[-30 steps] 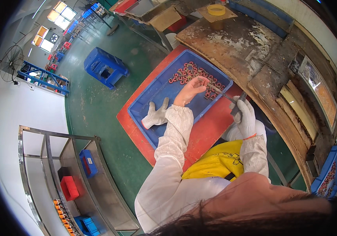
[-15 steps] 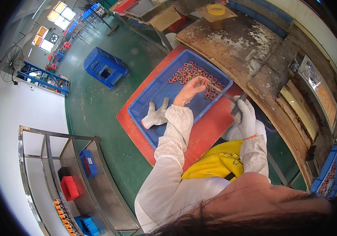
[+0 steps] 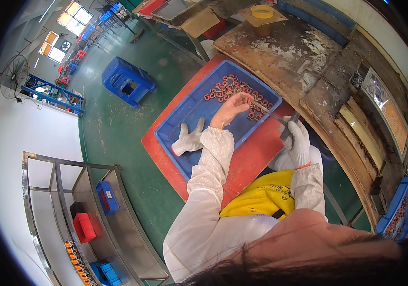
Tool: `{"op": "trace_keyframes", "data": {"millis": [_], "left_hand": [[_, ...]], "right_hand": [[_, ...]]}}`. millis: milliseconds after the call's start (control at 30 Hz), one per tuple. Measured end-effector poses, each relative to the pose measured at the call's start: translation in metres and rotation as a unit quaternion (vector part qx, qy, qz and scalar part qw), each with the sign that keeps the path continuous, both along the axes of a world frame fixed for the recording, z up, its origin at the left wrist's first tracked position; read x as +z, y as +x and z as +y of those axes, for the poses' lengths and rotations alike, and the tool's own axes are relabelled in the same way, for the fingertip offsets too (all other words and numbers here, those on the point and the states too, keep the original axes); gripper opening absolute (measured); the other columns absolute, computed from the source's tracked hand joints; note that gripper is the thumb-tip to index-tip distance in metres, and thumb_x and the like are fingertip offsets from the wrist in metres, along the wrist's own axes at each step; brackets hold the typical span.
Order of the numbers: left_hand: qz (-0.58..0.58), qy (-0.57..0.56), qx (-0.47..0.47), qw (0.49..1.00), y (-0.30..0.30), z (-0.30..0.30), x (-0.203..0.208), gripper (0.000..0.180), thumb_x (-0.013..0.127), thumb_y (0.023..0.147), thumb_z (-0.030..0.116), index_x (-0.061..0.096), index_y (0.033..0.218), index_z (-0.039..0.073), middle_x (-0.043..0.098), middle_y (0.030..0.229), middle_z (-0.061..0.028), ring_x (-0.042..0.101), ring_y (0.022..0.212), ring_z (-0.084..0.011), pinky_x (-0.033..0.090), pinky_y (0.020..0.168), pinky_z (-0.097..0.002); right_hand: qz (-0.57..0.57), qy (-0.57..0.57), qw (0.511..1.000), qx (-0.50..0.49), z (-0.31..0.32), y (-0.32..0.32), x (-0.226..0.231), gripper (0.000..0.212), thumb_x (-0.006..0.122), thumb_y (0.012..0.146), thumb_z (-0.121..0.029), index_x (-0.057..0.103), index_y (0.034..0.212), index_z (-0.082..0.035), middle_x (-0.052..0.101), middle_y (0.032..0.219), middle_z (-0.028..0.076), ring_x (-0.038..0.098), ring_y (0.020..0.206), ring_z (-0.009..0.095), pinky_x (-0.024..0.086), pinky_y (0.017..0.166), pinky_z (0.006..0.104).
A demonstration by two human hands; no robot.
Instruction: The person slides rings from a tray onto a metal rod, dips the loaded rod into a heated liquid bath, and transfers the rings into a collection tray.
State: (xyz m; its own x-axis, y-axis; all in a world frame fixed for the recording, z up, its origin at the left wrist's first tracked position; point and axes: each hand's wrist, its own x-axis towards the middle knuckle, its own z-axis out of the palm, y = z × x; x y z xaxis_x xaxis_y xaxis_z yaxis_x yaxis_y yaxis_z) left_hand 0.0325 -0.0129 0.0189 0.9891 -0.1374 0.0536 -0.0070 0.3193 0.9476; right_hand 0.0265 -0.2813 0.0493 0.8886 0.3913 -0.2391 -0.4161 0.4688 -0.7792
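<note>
My bare left hand (image 3: 231, 110) is over the blue bin (image 3: 170, 125), its fingers closed in a pinch at the far end of a thin metal rod (image 3: 274, 117). Whether a small part is also between those fingertips I cannot make out. In a pale work glove, my right hand (image 3: 299, 143) grips the rod's near end, where a dark block shows. Small red ring-shaped parts with metal pieces (image 3: 227, 88) lie heaped in the bin's far end. Left of my left forearm, an empty pale glove (image 3: 188, 139) lies in the bin.
The bin stands on a red tabletop (image 3: 246, 164). A worn wooden bench (image 3: 280, 50) curves along the right, with a yellow tape roll (image 3: 261, 11) at its far end. A blue stool (image 3: 126, 81) is on the green floor; a metal rack (image 3: 111, 209) stands lower left. Another parts bin (image 3: 399, 209) is far right.
</note>
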Motion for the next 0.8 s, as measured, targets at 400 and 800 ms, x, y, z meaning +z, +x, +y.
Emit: {"op": "trace_keyframes", "data": {"millis": [400,800], "left_hand": [[-0.004,0.012,0.006,1.0,-0.001,0.0,0.006,0.041,0.068,0.082,0.022,0.053,0.117,0.005,0.055,0.112,-0.0028,0.049,0.107,-0.0144,0.036,0.093,-0.028],[-0.009,0.064,0.016,0.998,-0.001,-0.003,0.007,0.037,0.066,0.083,0.025,0.055,0.113,0.006,0.056,0.112,-0.0029,0.05,0.106,-0.0144,0.036,0.094,-0.029]], "right_hand": [[-0.003,0.006,1.0,0.0,-0.001,0.0,0.0,0.026,0.054,0.089,-0.021,0.055,0.105,-0.001,0.063,0.077,0.007,0.042,0.041,0.002,0.03,0.037,0.0145],[0.004,0.005,1.0,0.0,-0.001,0.001,0.0,0.025,0.054,0.089,-0.02,0.055,0.104,0.0,0.064,0.077,0.008,0.042,0.04,0.003,0.031,0.036,0.0151]]}}
